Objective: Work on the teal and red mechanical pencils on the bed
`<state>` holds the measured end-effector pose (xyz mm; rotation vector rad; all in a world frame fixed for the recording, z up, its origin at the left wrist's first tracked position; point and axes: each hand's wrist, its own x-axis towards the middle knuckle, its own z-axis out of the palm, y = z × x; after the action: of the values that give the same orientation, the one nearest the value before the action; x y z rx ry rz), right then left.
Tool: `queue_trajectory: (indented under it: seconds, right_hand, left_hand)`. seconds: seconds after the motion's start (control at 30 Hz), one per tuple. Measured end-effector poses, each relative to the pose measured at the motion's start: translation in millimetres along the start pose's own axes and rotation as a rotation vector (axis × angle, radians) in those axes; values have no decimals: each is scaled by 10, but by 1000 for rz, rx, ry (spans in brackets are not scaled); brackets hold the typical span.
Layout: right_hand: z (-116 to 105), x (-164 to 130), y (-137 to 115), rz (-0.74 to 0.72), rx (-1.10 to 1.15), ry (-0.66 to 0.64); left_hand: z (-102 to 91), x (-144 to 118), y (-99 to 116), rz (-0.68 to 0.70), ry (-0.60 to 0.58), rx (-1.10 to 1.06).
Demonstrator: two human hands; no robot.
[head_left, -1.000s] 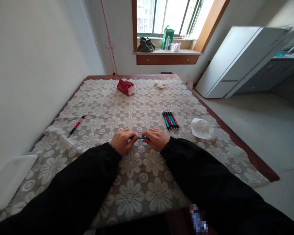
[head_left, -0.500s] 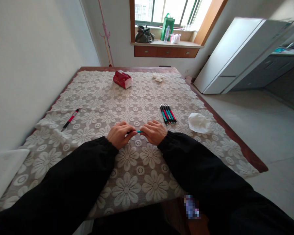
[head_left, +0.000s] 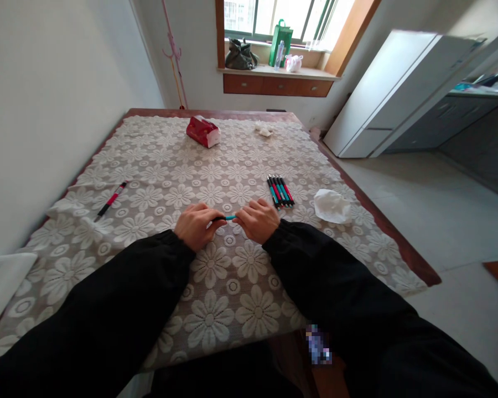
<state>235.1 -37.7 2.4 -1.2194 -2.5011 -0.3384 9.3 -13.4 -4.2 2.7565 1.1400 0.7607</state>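
Pen crosswise (black end leftward, seemingly).

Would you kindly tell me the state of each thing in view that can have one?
Teal pen, held, partly hidden
Left hand, closed on teal pen
Right hand, closed on teal pen
Grouped pens, lying side by side
Lone pen, lying apart
Nearer tissue, crumpled
Red packet, lying down
Green bag, upright
Bottle, upright
Drawers, shut
Fridge, shut

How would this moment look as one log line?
left hand: holding teal-black pen | right hand: holding same pen | pen row: beyond right hand | red-black pen: left of left hand
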Motion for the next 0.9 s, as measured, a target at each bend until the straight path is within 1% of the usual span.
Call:
queue_trajectory:
  seconds: [0.1, 0.17, 0.27, 0.4, 0.57, 0.7, 0.83, 0.9]
  right_hand:
    - [25, -2, 1, 28, 45, -77]
    - [36, 2, 22, 49, 84, -93]
    - [34, 15, 61, 52, 123, -54]
    - [47, 16, 100, 32, 125, -9]
    - [86, -3, 177, 15, 89, -6]
    - [65, -6, 237, 37, 87, 40]
    - [44, -8, 258, 57, 103, 61]
    - [45, -9, 261, 56, 105, 56]
  left_hand:
    - [0, -2, 10, 8, 26, 17]
    - [-18, 5, 25, -3, 14, -14]
    - [-43, 19, 35, -66, -7, -46]
    - [-38, 25, 12, -134, -40, 0]
    - [-19, 16, -13, -160, 3, -73]
    - [-14, 23, -19, -216, -1, -43]
    - [-19, 32, -19, -190, -78, -49]
    - [-28, 35, -15, -168, -81, -77]
